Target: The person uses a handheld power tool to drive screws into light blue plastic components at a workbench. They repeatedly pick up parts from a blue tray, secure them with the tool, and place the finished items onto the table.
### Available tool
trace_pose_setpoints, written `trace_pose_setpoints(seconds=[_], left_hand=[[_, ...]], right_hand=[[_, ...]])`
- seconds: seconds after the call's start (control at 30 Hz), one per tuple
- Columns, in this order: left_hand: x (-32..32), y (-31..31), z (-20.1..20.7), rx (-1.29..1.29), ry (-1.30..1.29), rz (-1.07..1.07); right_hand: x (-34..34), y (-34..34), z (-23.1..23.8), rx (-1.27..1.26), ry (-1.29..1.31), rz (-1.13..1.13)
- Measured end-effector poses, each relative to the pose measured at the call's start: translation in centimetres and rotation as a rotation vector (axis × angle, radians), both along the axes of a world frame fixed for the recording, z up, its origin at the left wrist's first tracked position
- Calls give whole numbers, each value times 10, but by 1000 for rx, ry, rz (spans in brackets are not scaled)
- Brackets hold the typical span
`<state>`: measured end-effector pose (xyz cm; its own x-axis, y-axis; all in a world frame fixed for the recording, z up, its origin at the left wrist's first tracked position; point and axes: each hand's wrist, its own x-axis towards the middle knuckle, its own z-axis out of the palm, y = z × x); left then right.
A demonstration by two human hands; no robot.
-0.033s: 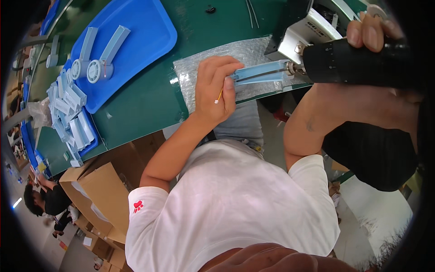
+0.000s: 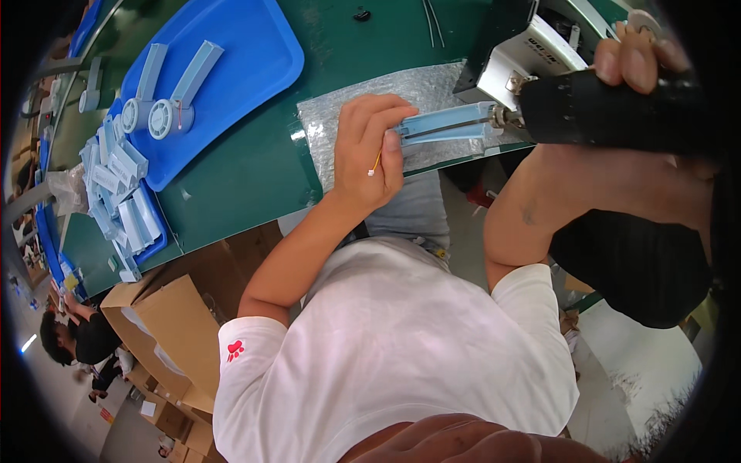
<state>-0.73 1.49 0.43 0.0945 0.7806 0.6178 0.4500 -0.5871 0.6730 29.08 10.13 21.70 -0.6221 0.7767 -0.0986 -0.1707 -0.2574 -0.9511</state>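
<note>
My left hand [image 2: 367, 150] is closed round one end of a light-blue plastic handle shell [image 2: 455, 119], over a sheet of bubble wrap [image 2: 324, 127]. A short yellow wire with a white plug [image 2: 373, 170] hangs out below my thumb. My right hand [image 2: 634, 58] wraps round a black electric screwdriver [image 2: 610, 112], held level from the right. Its long thin bit [image 2: 455, 126] runs along inside the open shell toward my left fingers. The bit's tip, close to those fingers, is too small to make out.
Two light-blue handheld fans [image 2: 171, 116] lie on a blue tray [image 2: 262, 46] at the left. Beside it, several blue shell parts [image 2: 116, 177] are heaped. A metal bracketed device [image 2: 532, 54] stands behind the screwdriver, tweezers [image 2: 433, 23] lie further back. Cardboard boxes [image 2: 181, 332] stand below the table's edge.
Hands, shell and screwdriver keep practically the same places. The scale marks on the screwdriver's collar, plain before, hardly show now.
</note>
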Motion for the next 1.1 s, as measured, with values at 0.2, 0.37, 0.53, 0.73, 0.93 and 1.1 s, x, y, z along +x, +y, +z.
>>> trace_pose_setpoints(seconds=[0.2, 0.37, 0.53, 0.73, 0.93, 1.1], left_hand=[[1, -1, 1, 0, 20, 1], [1, 0, -1, 7, 12, -1], [3, -1, 0, 23, 30, 16], [1, -3, -1, -22, -1, 16], [3, -1, 2, 14, 35, 8], [6, -1, 2, -24, -4, 17]], right_hand=[[6, -18, -45, 161, 142, -351], [-34, -40, -68, 489, 509, -476], [-46, -49, -75, 601, 632, -413], [-55, -53, -77, 647, 666, -395], [-55, -51, -74, 679, 674, -381], [-72, -44, -70, 652, 639, -358]])
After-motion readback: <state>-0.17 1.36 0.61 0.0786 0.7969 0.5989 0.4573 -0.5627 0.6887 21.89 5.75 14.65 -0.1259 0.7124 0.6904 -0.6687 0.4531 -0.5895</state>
